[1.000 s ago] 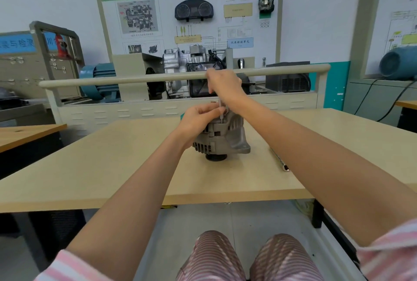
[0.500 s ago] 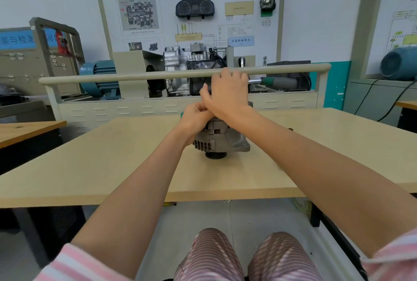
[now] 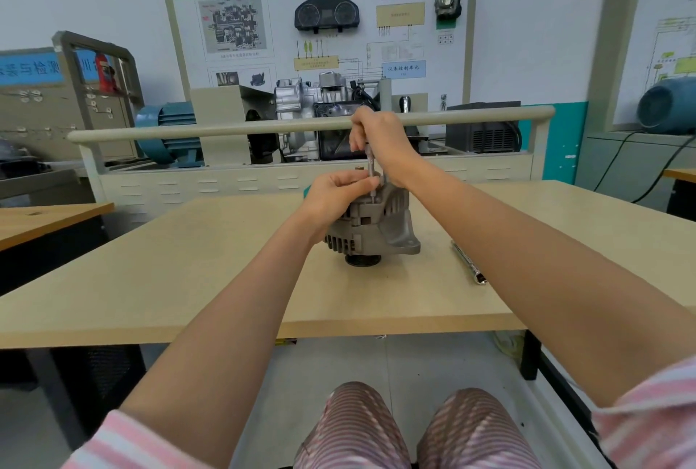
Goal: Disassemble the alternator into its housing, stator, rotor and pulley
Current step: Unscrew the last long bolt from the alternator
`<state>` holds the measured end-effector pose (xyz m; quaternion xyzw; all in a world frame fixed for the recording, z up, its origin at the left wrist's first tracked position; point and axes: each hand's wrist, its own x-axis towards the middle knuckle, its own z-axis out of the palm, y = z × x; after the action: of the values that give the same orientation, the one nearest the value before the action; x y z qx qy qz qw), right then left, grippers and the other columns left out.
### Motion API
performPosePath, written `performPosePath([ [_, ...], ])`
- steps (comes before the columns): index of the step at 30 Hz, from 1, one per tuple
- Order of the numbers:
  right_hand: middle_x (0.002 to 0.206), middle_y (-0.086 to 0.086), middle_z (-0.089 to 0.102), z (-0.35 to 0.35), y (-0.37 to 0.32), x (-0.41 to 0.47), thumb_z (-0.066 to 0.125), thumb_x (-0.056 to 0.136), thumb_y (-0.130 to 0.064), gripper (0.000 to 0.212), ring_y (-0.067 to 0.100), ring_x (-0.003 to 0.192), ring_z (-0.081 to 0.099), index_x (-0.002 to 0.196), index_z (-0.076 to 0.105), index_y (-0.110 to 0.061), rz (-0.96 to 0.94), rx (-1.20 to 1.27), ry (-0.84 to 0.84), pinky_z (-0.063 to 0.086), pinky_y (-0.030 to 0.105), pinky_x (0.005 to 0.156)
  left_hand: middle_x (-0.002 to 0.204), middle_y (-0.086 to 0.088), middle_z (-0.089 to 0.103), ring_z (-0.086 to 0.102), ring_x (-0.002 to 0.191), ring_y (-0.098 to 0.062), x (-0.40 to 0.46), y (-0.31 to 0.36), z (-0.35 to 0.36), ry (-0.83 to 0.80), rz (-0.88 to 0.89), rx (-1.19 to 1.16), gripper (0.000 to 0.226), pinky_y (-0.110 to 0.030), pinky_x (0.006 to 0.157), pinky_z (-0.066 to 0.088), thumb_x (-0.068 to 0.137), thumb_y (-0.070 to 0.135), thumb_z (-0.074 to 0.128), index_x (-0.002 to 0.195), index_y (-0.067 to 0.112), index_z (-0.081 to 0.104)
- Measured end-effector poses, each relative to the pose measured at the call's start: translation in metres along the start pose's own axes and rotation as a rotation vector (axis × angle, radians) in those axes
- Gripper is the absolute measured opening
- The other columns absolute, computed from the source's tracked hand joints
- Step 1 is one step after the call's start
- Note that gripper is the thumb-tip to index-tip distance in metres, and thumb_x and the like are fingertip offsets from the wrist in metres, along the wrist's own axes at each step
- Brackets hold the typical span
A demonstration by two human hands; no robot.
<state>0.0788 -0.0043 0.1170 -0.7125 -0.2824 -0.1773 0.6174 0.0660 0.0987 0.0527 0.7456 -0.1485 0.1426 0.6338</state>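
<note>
The right hand (image 3: 380,146) is gripping a thin tool (image 3: 372,174), hiding its handle, while the left hand (image 3: 333,197) is pinching its tip, covering the alternator (image 3: 376,229) top. The alternator is standing pulley-down mid-tabletop (image 3: 188,272); a metal bar (image 3: 469,261) is lying nearer the right edge.

A metal rod (image 3: 469,262) lies on the tabletop (image 3: 188,261); behind it stand a training board (image 3: 320,23) and a blue motor (image 3: 165,133)

Both arms outstretched, right hand (image 3: 380,144) fisted above the alternator (image 3: 373,227), left hand (image 3: 333,197) curled against its top.
</note>
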Motion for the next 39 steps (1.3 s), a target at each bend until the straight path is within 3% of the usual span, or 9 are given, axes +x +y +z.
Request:
performPosePath([
  [5,0.053,-0.005,0.043,0.004,0.008,-0.006,0.043,0.090,-0.019,0.037,0.011,0.056,0.042,0.054,0.044,-0.014,-0.238,-0.627,0.110,0.036,0.028,0.073,0.069,0.011,0.072,0.067,0.066,0.001,0.001,0.001,0.000,0.009,0.013,0.030,0.006,-0.011,0.059,0.049,0.088,0.010,0.067,0.088,0.013,0.072],
  [8,0.087,0.004,0.055,0.015,0.013,-0.013,0.042,0.089,-0.029,0.023,0.023,0.086,0.050,0.086,0.057,-0.012,-0.266,-1.199,0.274,0.033,0.038,0.087,0.066,0.008,0.068,0.063,0.065,-0.003,0.003,0.001,0.001,0.086,0.002,0.114,0.019,-0.010,0.052,0.047,0.087,0.003,0.063,0.076,0.019,0.065],
  [10,0.100,0.009,0.056,0.020,0.013,-0.014,0.041,0.089,-0.031,0.029,0.027,0.096,0.050,0.099,0.057,-0.008,-0.213,-1.326,0.313,0.033,0.039,0.086,0.069,0.005,0.065,0.059,0.067,-0.005,0.004,0.001,0.002,0.115,-0.012,0.159,0.020,-0.010,0.050,0.044,0.087,0.003,0.060,0.076,0.020,0.062],
  [16,0.052,-0.004,0.038,0.015,0.005,-0.010,0.042,0.092,-0.022,0.044,0.017,0.063,0.041,0.048,0.035,-0.016,-0.289,-0.742,0.225,0.035,0.034,0.087,0.075,0.009,0.072,0.065,0.073,-0.004,0.000,-0.002,0.001,0.043,0.024,0.108,0.013,-0.015,0.066,0.051,0.090,0.011,0.063,0.083,0.021,0.068],
  [23,0.044,0.003,0.045,0.001,-0.001,0.004,0.039,0.094,-0.016,0.053,0.012,0.050,0.046,0.041,0.042,-0.009,0.039,0.184,0.052,0.041,0.015,0.057,0.102,0.000,0.075,0.069,0.096,-0.012,-0.001,-0.003,0.000,-0.047,0.005,0.061,0.019,-0.021,0.080,0.054,0.092,0.024,0.063,0.109,0.021,0.072],
  [29,0.041,-0.008,0.044,0.005,0.008,-0.003,0.043,0.094,-0.016,0.048,0.004,0.041,0.039,0.046,0.050,-0.011,-0.137,-0.171,0.106,0.039,0.012,0.054,0.090,0.000,0.074,0.068,0.087,-0.013,-0.001,-0.003,0.006,0.046,0.012,0.033,0.012,-0.027,0.082,0.055,0.088,0.015,0.068,0.099,0.015,0.073],
  [35,0.084,0.004,0.054,0.019,0.010,-0.013,0.038,0.089,-0.032,0.029,0.023,0.087,0.050,0.082,0.055,-0.010,-0.302,-1.292,0.273,0.035,0.036,0.085,0.077,-0.003,0.062,0.055,0.070,-0.012,0.002,0.001,0.011,0.165,-0.005,0.202,0.015,-0.023,0.060,0.044,0.089,0.005,0.056,0.081,0.017,0.059],
  [37,0.088,0.007,0.055,0.022,0.008,-0.013,0.037,0.090,-0.033,0.032,0.024,0.090,0.050,0.088,0.057,-0.008,-0.289,-1.295,0.282,0.034,0.036,0.087,0.077,-0.004,0.061,0.053,0.069,-0.012,0.002,0.002,0.011,0.159,-0.006,0.217,0.013,-0.025,0.060,0.044,0.089,0.005,0.054,0.084,0.016,0.059],
  [39,0.071,0.001,0.048,0.019,0.008,-0.010,0.039,0.090,-0.030,0.031,0.019,0.078,0.044,0.068,0.050,-0.011,-0.333,-1.113,0.278,0.034,0.035,0.087,0.079,-0.005,0.064,0.056,0.073,-0.014,-0.001,0.001,0.009,0.137,0.004,0.192,0.010,-0.026,0.065,0.045,0.089,0.005,0.056,0.085,0.013,0.061],
])
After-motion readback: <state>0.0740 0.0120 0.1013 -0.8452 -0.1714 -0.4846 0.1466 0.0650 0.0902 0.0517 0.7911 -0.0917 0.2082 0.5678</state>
